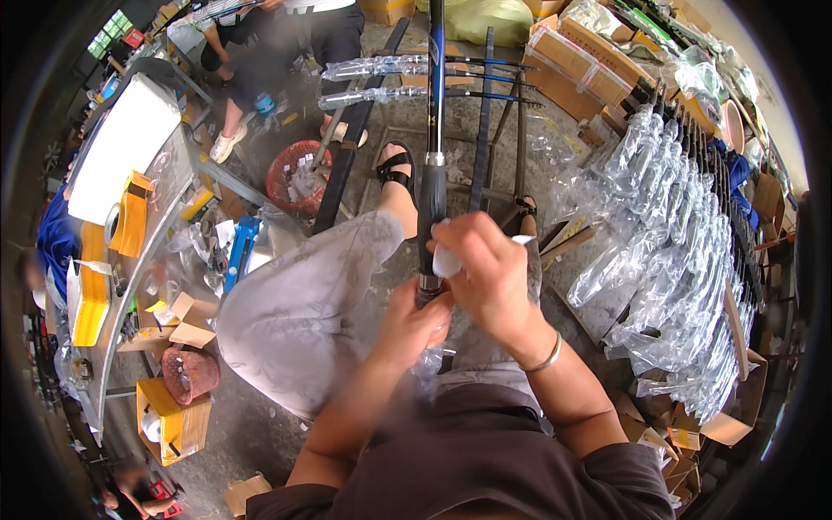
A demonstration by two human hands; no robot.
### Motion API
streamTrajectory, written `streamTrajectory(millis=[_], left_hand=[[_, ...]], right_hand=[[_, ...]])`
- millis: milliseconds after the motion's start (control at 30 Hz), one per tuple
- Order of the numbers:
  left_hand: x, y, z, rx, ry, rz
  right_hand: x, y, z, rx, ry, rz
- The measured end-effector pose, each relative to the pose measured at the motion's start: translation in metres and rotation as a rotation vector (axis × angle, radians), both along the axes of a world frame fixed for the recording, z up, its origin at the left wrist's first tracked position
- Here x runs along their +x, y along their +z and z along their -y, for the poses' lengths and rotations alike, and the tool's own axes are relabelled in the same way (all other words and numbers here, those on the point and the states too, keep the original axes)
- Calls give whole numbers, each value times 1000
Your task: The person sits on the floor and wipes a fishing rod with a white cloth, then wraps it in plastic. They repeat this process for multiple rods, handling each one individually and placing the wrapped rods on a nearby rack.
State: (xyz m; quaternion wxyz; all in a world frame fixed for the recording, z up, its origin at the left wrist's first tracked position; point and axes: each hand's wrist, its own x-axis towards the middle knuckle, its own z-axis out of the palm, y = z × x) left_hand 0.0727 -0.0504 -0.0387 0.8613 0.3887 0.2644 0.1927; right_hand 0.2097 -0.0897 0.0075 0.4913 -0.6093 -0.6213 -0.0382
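Observation:
A dark fishing rod (432, 186) with a blue-black shaft and a metal ring points straight away from me, its butt end close to my lap. My left hand (412, 321) is closed around the butt, just below a silvery collar. Beside the grip, my right hand (490, 273) pinches a small white slip (447, 262) against or close to the handle; whether it sticks there I cannot tell. A second white bit pokes out past the right hand's knuckles. Crumpled clear plastic (427, 364) shows under the left hand.
Plastic-wrapped rods (381, 94) lie across a dark-barred rack (482, 130) ahead. Many bagged rods (667, 243) lean at right near cardboard boxes (576, 74). At left are a red basket (295, 178), a metal-edged table (143, 286) and a yellow box (178, 425). Another person (325, 30) sits beyond.

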Motion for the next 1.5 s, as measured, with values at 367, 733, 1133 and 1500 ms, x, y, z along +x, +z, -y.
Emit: streamTrajectory(millis=[367,733,1133,1500], left_hand=[[1,6,0,51,-38,34],[0,6,3,15,-86,47],[0,15,2,13,-143,46],[-2,6,2,-1,-132,54]], right_hand=[[6,22,-9,8,13,104],[15,28,-11,127,-12,47],[18,31,-19,214,26,25],[9,17,9,110,70,77]])
